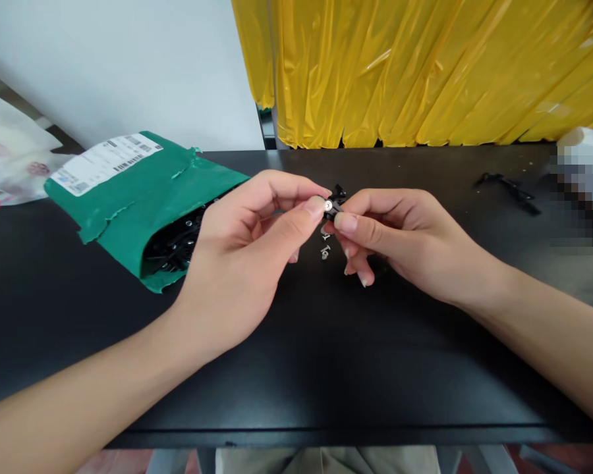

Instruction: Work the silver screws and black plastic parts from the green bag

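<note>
Between my two hands, above the dark table, is a small black part (337,208) with a round silver screw head (329,205) on it. My left hand (247,243) pinches its left side between thumb and fingers, the thumb tip against the screw head. On the other side, my right hand (400,230) grips the part with thumb and index finger, its lower fingers curled loosely. Just below lie a few small silver screws (325,252) on the table. The fingers cover much of the black part, so its exact kind is unclear.
A torn green mailing bag (163,178) with a white label lies at left, its mouth showing several black parts (175,247). A thin black piece (511,191) rests at right. Yellow plastic sheeting (415,72) hangs behind the table (326,375). A clear plastic bag (17,151) sits far left.
</note>
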Tool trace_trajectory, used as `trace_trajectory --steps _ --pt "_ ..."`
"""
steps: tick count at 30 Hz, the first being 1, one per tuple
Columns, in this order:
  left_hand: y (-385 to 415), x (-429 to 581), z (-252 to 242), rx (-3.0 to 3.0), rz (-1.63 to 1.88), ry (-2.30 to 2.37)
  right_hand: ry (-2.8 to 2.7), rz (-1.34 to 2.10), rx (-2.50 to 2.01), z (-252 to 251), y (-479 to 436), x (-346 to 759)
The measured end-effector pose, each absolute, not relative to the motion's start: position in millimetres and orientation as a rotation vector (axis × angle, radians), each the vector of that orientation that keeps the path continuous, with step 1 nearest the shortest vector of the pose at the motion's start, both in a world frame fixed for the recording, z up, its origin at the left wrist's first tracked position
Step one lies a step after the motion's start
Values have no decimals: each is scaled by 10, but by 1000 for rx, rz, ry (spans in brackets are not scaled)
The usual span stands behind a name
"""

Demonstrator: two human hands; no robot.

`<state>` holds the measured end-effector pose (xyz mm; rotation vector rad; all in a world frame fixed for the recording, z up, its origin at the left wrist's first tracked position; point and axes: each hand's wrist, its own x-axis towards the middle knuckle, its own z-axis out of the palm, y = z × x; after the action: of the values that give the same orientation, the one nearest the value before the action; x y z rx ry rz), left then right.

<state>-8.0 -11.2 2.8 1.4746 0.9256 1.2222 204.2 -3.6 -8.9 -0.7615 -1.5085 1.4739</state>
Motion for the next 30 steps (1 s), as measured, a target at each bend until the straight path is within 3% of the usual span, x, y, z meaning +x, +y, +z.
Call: trace_trajectory --steps 30 --pt "-125 -52 29 1492 1188 819 -1502 1481 -671 -68 -77 2043"
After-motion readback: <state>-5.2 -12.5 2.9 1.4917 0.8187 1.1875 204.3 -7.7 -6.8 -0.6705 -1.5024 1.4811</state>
